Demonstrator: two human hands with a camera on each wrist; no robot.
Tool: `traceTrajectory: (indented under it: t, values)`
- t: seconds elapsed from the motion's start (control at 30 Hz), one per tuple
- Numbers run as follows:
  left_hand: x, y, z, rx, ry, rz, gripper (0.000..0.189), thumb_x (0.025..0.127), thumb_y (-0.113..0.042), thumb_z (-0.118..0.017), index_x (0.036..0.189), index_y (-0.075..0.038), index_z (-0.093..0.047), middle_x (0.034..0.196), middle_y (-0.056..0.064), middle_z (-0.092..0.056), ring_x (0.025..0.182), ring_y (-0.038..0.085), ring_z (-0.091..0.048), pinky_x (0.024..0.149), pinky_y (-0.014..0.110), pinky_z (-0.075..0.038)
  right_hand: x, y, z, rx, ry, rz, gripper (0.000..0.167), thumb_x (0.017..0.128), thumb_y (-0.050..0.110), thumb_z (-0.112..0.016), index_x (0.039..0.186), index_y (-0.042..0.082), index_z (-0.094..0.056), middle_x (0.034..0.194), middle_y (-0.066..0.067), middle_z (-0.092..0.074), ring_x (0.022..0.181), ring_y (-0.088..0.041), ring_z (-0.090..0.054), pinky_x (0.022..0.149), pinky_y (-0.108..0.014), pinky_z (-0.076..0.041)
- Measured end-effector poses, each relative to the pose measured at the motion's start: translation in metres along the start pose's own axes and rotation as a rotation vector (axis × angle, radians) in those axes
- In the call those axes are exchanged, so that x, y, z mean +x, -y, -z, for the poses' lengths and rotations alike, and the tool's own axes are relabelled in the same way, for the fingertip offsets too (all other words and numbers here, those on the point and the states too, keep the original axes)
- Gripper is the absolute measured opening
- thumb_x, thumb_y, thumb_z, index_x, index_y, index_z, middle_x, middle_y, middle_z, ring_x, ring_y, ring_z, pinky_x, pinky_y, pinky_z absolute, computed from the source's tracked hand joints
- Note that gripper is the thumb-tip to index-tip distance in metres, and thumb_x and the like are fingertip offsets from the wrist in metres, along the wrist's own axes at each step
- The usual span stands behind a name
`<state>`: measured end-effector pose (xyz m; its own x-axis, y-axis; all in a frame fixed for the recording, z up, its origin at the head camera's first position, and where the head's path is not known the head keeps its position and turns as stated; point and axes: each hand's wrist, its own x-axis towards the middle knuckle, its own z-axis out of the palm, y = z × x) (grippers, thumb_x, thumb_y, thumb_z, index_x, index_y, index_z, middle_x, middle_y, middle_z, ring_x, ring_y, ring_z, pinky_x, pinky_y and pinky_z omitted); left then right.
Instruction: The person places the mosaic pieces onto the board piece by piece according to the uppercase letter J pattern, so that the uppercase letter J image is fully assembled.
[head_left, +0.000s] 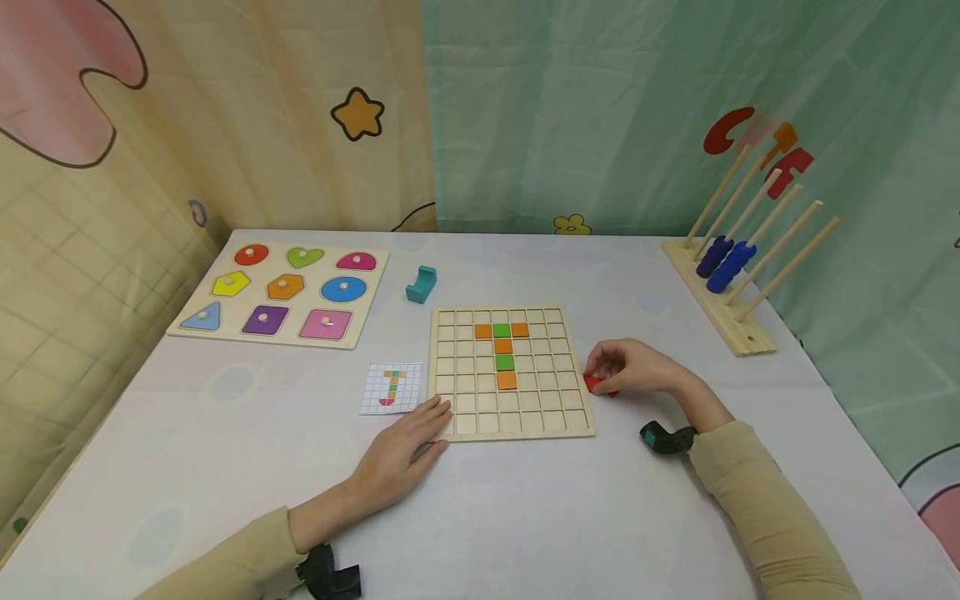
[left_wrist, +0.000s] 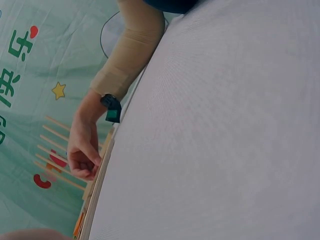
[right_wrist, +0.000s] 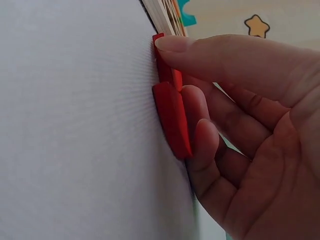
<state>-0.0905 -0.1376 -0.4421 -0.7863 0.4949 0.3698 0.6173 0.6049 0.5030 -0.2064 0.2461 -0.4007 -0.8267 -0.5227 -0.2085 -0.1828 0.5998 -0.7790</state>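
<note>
A wooden grid board (head_left: 465, 417) lies in the middle of the table, with orange (head_left: 507, 381) and green (head_left: 505, 362) squares set in a T shape. My left hand (head_left: 401, 450) rests flat with its fingertips on the board's near left corner. At the right edge, my right hand (head_left: 637, 367) pinches a red block (right_wrist: 162, 65) between thumb and fingers. Just beside it, a second red block (right_wrist: 172, 120) lies close to the other fingers. A pattern card (head_left: 392, 388) left of the board pictures coloured squares with a red rounded bottom.
A shape puzzle (head_left: 300, 302) with knobbed pieces lies at the back left. Close to it sits a teal curved block (head_left: 422, 285). On the right stands a wooden peg rack (head_left: 720, 308) with dark blue beads (head_left: 731, 267) on its pegs. Curtains (head_left: 570, 117) hang behind the table.
</note>
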Motion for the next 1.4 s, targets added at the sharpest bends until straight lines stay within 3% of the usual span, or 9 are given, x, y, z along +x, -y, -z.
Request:
traceTrajectory:
  t: [0.47,0.73,1.03,1.4]
  values:
    - [0.0,0.0,0.0,-0.01,0.012,0.019,0.043,0.089,-0.015,-0.064,0.128,0.001,-0.056,0.138,0.007,-0.049,0.133,0.021,-0.038,0.104,0.042,-0.036,-0.002,0.003,0.002,-0.044,0.066,0.044,0.021,0.076,0.007,-0.075,0.093,0.005,-0.062,0.071,-0.003,-0.055,0.064,-0.019,-0.05,0.054,-0.025,-0.045]
    - [0.0,0.0,0.0,-0.007,0.001,0.007,0.042,0.089,-0.016,-0.064,0.127,0.001,-0.057,0.137,0.007,-0.05,0.132,0.021,-0.039,0.104,0.042,-0.037,-0.004,0.006,0.004,-0.056,0.084,0.03,0.02,0.084,0.02,-0.072,0.094,0.006,-0.062,0.071,-0.005,-0.057,0.062,-0.019,-0.053,0.055,-0.027,-0.045]
    - [0.0,-0.001,0.001,-0.011,-0.004,0.005,0.042,0.088,-0.015,-0.065,0.127,0.001,-0.057,0.137,0.008,-0.051,0.132,0.022,-0.039,0.104,0.042,-0.037,0.003,0.023,0.0,-0.007,0.083,0.006,0.022,0.086,0.024,-0.069,0.096,0.007,-0.062,0.083,-0.006,-0.065,0.064,-0.025,-0.057,0.053,-0.033,-0.049]
    - [0.0,-0.001,0.0,-0.016,0.009,0.02,0.044,0.088,-0.015,-0.065,0.128,0.001,-0.056,0.138,0.007,-0.05,0.133,0.022,-0.038,0.104,0.043,-0.036,0.027,0.045,-0.017,-0.07,0.136,0.12,0.014,0.089,0.018,-0.065,0.1,0.01,-0.066,0.087,0.001,-0.065,0.078,-0.018,-0.057,0.075,-0.031,-0.048]
